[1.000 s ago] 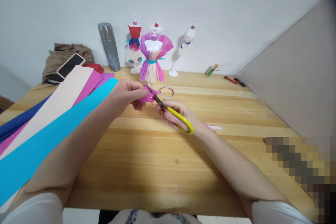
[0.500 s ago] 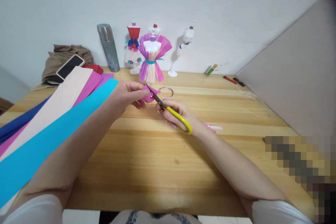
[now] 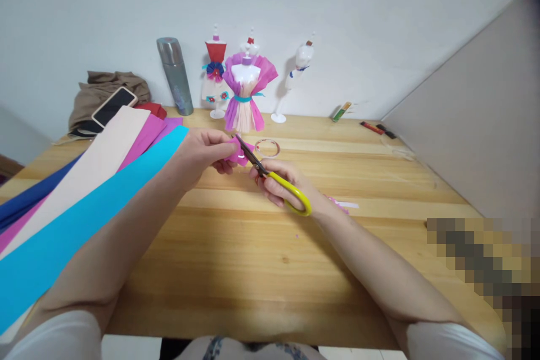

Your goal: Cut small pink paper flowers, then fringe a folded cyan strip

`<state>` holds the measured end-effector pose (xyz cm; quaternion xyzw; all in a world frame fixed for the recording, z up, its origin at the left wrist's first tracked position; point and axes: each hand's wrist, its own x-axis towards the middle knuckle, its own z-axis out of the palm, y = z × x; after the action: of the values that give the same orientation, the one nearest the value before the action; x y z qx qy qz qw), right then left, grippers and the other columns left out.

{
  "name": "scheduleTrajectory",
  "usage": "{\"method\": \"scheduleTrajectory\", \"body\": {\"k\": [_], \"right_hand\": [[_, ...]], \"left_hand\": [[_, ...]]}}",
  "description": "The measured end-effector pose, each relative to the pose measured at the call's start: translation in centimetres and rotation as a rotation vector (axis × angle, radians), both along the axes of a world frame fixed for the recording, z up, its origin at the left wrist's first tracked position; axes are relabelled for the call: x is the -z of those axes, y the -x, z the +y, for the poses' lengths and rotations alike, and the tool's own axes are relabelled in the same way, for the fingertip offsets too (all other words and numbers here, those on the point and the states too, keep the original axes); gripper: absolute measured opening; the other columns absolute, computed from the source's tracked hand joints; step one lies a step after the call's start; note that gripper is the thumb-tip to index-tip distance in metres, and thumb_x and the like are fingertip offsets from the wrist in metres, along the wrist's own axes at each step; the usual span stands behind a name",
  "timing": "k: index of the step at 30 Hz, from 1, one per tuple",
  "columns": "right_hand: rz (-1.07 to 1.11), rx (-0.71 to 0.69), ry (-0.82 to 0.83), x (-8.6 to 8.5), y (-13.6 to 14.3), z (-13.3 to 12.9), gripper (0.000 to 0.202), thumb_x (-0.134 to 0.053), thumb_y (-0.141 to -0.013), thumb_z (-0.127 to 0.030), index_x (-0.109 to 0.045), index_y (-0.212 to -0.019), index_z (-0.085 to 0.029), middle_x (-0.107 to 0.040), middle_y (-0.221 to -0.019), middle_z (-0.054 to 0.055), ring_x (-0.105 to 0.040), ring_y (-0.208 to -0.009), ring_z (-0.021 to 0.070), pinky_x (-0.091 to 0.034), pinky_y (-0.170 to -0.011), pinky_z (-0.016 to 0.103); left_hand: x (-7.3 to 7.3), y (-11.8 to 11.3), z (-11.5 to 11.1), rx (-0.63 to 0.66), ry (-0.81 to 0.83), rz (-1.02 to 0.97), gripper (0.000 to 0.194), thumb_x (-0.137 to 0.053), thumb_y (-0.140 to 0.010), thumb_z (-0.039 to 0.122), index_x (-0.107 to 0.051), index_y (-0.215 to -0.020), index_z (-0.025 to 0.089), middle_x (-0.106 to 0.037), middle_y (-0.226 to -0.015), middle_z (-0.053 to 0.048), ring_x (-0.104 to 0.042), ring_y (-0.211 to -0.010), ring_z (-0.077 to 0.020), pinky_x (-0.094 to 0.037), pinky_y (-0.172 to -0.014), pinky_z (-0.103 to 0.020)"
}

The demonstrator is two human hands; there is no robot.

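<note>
Between the fingers of my left hand (image 3: 206, 152) is a small magenta piece of crepe paper (image 3: 243, 158) with an uneven edge. My right hand (image 3: 284, 180) grips a pair of scissors (image 3: 291, 191) with yellow handles. Their dark blades lie across the magenta paper, slightly parted at the tips and pointing up and left. Just beyond them a roll of clear tape (image 3: 267, 148) lies on the table. Behind my hands stands a small white mannequin (image 3: 244, 98) in a purple, pink and cream paper dress with a blue belt.
Long crepe paper strips (image 3: 93, 197) in blue, cream and pink lie beside my left arm. A phone (image 3: 113, 107) rests near brown cloth (image 3: 109, 84). A steel flask (image 3: 176, 79) and more mannequins (image 3: 216, 76) stand by the wall. Pink scraps (image 3: 337, 203) lie near my right wrist.
The scissor blades have shifted very slightly over the magenta paper, which has turned a little in my left fingers. Otherwise both hands stay in nearly the same place.
</note>
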<state>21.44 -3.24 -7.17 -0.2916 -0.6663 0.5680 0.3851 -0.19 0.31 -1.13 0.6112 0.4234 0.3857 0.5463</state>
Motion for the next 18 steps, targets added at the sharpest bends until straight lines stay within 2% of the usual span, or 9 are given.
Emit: {"method": "scheduleTrajectory", "body": {"k": [10, 18], "right_hand": [[-0.051, 0.012, -0.041, -0.12, -0.07, 0.11, 0.039, -0.074, -0.089, -0.054, -0.06, -0.097, -0.019, -0.044, -0.063, -0.008, -0.038, -0.042, 0.0048, -0.03, -0.039, 0.02], [-0.043, 0.008, -0.011, 0.09, -0.15, 0.11, 0.041, -0.073, -0.089, -0.056, -0.06, -0.097, -0.018, -0.044, -0.061, -0.008, -0.036, -0.041, 0.0053, -0.028, -0.039, 0.021]], "left_hand": [[-0.21, -0.3, -0.29, 0.037, 0.011, 0.032, 0.017, -0.072, -0.069, 0.028, -0.069, -0.057, 0.016, -0.067, -0.057, -0.002, -0.06, -0.048, -0.0111, -0.047, -0.047, -0.021], [-0.16, -0.24, -0.1, 0.04, 0.004, 0.054, 0.016, -0.071, -0.067, 0.028, -0.068, -0.056, 0.017, -0.063, -0.052, 0.0, -0.058, -0.046, -0.0112, -0.046, -0.046, -0.022]]}}
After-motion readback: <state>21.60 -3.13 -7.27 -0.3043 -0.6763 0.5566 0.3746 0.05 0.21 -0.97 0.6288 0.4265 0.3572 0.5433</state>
